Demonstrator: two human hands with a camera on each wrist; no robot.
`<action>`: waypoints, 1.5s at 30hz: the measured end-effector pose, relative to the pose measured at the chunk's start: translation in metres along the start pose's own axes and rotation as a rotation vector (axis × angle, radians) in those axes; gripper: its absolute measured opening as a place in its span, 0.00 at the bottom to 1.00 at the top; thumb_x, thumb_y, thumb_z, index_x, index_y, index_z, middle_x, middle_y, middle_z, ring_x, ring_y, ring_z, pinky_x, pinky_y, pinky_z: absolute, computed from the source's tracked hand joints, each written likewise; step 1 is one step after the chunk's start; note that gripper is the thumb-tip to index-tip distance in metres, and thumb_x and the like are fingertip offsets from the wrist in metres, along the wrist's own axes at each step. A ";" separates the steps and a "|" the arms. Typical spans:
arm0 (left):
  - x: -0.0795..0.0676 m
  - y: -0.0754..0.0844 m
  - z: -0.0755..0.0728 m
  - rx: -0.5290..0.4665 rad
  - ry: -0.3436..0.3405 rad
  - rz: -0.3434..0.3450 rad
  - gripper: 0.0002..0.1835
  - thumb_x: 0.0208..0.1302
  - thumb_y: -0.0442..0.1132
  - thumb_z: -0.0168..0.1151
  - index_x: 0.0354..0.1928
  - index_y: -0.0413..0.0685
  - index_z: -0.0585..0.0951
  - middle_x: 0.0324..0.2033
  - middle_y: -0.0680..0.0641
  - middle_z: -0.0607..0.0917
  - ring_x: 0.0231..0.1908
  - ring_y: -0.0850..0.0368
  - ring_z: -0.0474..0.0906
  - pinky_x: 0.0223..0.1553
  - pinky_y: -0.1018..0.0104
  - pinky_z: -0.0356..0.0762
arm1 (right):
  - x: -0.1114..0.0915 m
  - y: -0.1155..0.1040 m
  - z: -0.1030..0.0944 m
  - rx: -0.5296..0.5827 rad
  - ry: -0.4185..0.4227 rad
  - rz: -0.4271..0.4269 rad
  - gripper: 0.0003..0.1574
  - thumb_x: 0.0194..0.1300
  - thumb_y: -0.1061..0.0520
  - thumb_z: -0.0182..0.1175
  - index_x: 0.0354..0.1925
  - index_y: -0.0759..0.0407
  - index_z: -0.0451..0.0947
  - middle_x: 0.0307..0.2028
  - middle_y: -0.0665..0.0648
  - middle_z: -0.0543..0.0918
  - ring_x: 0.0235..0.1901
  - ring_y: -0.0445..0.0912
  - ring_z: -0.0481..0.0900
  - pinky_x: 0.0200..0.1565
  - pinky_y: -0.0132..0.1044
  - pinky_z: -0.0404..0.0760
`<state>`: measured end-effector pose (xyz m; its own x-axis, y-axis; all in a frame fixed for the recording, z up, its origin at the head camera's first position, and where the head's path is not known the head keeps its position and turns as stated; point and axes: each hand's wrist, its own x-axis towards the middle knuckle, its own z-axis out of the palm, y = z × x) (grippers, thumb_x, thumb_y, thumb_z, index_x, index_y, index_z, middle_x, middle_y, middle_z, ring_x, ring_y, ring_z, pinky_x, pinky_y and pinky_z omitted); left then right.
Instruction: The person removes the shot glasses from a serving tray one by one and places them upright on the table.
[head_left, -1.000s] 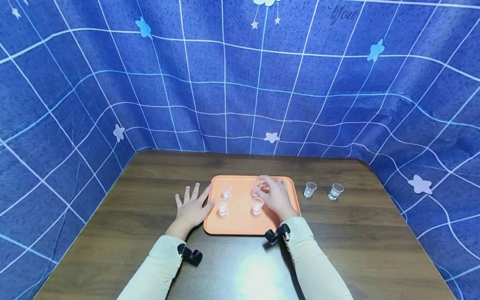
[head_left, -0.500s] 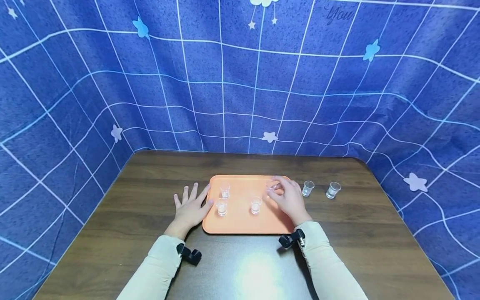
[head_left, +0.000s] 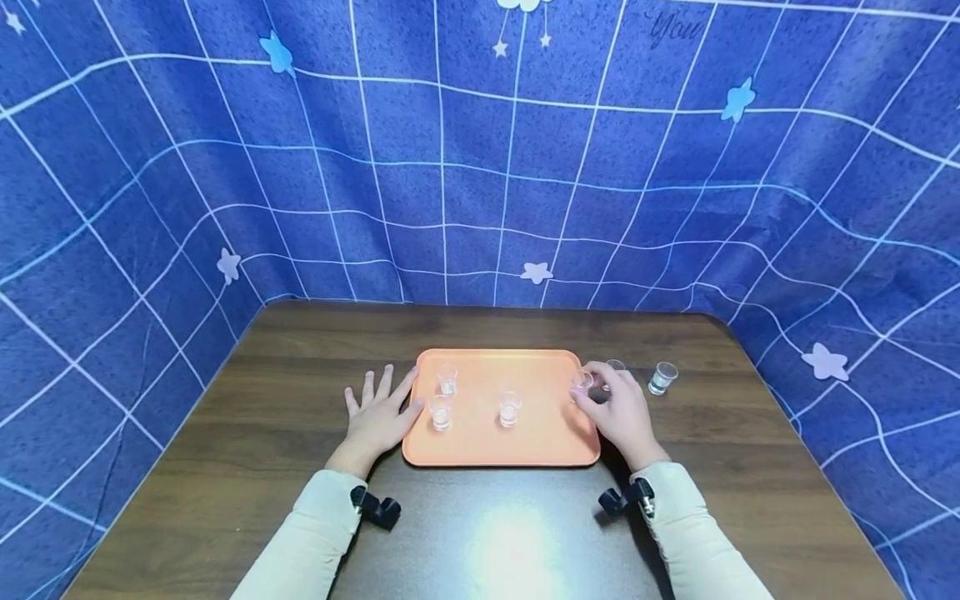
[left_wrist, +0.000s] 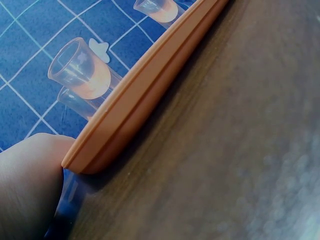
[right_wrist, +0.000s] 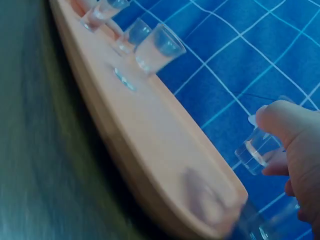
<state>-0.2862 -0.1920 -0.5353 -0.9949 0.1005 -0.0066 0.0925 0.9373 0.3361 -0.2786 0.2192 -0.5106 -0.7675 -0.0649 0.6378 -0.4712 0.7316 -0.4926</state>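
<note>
A clear shot glass (head_left: 582,381) is pinched between the thumb and fingers of my right hand (head_left: 619,414), raised over the right edge of the orange tray (head_left: 480,450). In the right wrist view this shot glass (right_wrist: 254,154) hangs above the tray's corner, tilted in that picture. My left hand (head_left: 375,423) lies with fingers spread at the tray's left side, its thumb touching the rim. Standing on the tray are three more shot glasses: a back left one (head_left: 447,382), a front left one (head_left: 441,414) and a middle one (head_left: 509,409).
Right of the tray on the wooden table (head_left: 300,358) stand two shot glasses. The nearer glass (head_left: 615,365) is mostly hidden behind my right hand; the farther glass (head_left: 663,379) shows fully. A blue patterned curtain (head_left: 480,167) encloses the table's back and sides.
My right hand has moved rightward with the shot glass, from the tray's back middle to its right edge. The left hand stays in place.
</note>
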 end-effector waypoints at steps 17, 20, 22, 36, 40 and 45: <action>0.000 0.001 -0.003 -0.001 -0.005 0.006 0.35 0.76 0.67 0.38 0.80 0.70 0.52 0.80 0.39 0.46 0.77 0.30 0.30 0.66 0.24 0.20 | -0.029 0.037 -0.033 -0.041 0.001 0.067 0.27 0.49 0.53 0.80 0.47 0.56 0.81 0.32 0.56 0.83 0.36 0.52 0.78 0.40 0.50 0.73; 0.000 0.001 -0.002 0.004 -0.012 0.000 0.35 0.75 0.67 0.37 0.80 0.71 0.51 0.80 0.40 0.45 0.77 0.30 0.29 0.66 0.25 0.19 | -0.031 0.038 -0.034 -0.049 -0.012 0.063 0.27 0.49 0.53 0.80 0.47 0.56 0.81 0.32 0.55 0.82 0.36 0.52 0.78 0.39 0.51 0.74; 0.000 0.001 -0.002 0.008 -0.015 -0.003 0.35 0.75 0.67 0.37 0.81 0.71 0.51 0.80 0.40 0.45 0.77 0.30 0.29 0.66 0.25 0.19 | -0.032 0.039 -0.034 -0.051 -0.024 0.059 0.27 0.49 0.53 0.79 0.47 0.56 0.81 0.32 0.54 0.82 0.36 0.52 0.78 0.40 0.51 0.74; -0.002 0.002 -0.004 0.012 -0.029 -0.016 0.35 0.76 0.66 0.38 0.81 0.71 0.50 0.80 0.40 0.44 0.77 0.31 0.28 0.66 0.25 0.19 | -0.036 0.045 -0.032 -0.118 -0.064 0.059 0.27 0.51 0.51 0.77 0.48 0.55 0.80 0.33 0.56 0.83 0.36 0.56 0.80 0.37 0.55 0.75; -0.002 0.003 -0.004 0.010 -0.018 -0.013 0.35 0.75 0.66 0.39 0.81 0.70 0.51 0.80 0.39 0.45 0.77 0.30 0.29 0.66 0.25 0.20 | -0.036 0.046 -0.032 -0.123 -0.074 0.063 0.27 0.51 0.51 0.76 0.49 0.55 0.79 0.34 0.57 0.84 0.37 0.58 0.81 0.38 0.56 0.76; -0.002 0.004 -0.004 0.011 -0.013 -0.013 0.35 0.75 0.66 0.38 0.81 0.70 0.52 0.80 0.40 0.45 0.77 0.30 0.30 0.66 0.25 0.20 | -0.037 0.049 -0.033 -0.131 -0.090 0.080 0.27 0.53 0.51 0.74 0.50 0.55 0.78 0.36 0.57 0.84 0.38 0.58 0.82 0.40 0.57 0.76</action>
<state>-0.2841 -0.1898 -0.5305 -0.9954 0.0927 -0.0234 0.0800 0.9420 0.3259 -0.2590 0.2802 -0.5391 -0.8386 -0.0592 0.5415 -0.3514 0.8184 -0.4547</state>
